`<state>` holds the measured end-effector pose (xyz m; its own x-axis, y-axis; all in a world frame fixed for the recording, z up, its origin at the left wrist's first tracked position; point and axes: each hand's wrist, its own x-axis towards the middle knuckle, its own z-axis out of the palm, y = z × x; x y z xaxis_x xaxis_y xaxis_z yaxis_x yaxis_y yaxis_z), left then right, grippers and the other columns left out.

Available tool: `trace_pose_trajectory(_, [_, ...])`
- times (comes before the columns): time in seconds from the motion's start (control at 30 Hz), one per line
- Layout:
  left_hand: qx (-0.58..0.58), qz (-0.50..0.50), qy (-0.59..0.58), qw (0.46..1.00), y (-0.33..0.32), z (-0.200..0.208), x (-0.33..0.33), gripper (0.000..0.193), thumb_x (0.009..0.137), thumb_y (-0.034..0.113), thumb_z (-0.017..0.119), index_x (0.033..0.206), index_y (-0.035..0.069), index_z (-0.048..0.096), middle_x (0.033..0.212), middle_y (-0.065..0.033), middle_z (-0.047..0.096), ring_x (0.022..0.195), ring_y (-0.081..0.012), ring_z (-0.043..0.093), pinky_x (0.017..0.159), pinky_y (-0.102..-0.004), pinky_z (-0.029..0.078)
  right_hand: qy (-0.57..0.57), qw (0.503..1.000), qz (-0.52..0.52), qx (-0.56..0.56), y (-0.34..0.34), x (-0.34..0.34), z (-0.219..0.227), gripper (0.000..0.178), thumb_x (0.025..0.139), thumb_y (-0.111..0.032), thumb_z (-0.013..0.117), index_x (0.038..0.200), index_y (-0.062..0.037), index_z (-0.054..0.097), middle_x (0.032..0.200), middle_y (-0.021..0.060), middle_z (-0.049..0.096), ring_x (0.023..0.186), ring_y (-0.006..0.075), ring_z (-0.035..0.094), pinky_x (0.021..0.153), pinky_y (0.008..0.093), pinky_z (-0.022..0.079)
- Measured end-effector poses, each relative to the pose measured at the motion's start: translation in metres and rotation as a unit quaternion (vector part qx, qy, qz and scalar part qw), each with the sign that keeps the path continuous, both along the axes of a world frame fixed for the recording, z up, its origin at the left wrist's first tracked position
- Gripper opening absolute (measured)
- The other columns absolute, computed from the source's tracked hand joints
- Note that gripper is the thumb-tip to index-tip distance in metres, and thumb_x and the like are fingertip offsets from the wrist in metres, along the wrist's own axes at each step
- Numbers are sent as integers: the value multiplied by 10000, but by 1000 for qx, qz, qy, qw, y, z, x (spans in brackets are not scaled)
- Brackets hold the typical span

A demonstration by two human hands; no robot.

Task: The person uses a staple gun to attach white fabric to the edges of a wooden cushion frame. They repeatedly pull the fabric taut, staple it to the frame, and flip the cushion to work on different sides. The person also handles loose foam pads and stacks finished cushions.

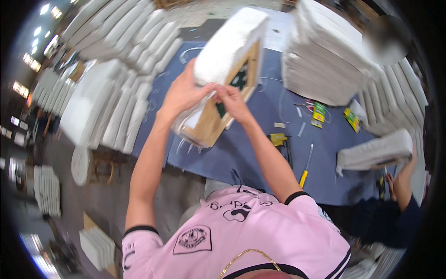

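Note:
A white fabric-covered upholstered piece (232, 39) with a bare wooden frame (253, 58) stands tilted on the blue-grey work surface in front of me. Dark green material (240, 78) shows through an opening in the frame. My left hand (182, 93) grips the piece's left side, its thumb stretched along the fabric edge toward the other hand. At that same edge, beside the opening, the fingers of my right hand (232, 101) are pinched together on the white fabric. Loose threads hang at the lower corner.
On the blue-grey table (260, 156) lie a yellow-and-black hand tool (280, 142), a yellow-handled screwdriver (306, 166) and yellow-green packets (318, 115). White padded pieces are stacked left (111, 97) and right (320, 65). At right, a co-worker's hand (391, 186) is near another padded piece (374, 151).

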<state>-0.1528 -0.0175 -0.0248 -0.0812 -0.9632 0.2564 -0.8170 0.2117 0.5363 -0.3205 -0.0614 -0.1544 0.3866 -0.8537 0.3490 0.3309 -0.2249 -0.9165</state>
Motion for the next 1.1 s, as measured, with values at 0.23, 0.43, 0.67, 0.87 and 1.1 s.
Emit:
trace_pose_trajectory(0.23, [-95,7,-60,994,-5,-25,-20,842,932,370,672,1635,209,237,1399,-243,549,1243,-434,573,1021,-493,470,211,973,-98,6,41,-86,-96,200,993,-240,635,1044,-48,658,923,83,672,859,181,630,832,330,509])
trace_pose_trajectory(0.43, [-171,24,-24,985,-17,-59,18,772,935,200,676,1610,125,310,1489,-241,475,1355,-402,482,1151,-451,370,574,721,-359,151,165,-188,-224,504,797,-145,753,1267,-108,576,1254,201,513,1197,396,525,983,508,468])
trace_pose_trajectory(0.67, [-149,66,-18,986,2,-43,-8,750,946,359,679,1579,105,366,1470,-231,513,1367,-393,479,1150,-440,371,589,700,-393,87,168,-207,-217,621,708,-72,742,1298,-29,557,1204,230,629,1050,421,649,917,532,509])
trace_pose_trajectory(0.87, [-123,98,-2,988,-7,-47,11,785,875,454,696,1563,252,375,1149,-264,569,1009,-464,658,893,-522,549,474,770,-345,250,115,-224,-228,791,687,-54,694,1443,-7,465,1093,193,676,983,365,686,865,454,550])
trace_pose_trajectory(1.1, [-115,100,0,988,7,-46,8,780,876,468,689,1559,250,379,1090,-262,560,961,-458,659,869,-518,557,156,872,-185,427,76,-199,-114,335,856,-174,686,1117,9,582,783,54,605,606,163,617,593,304,520])
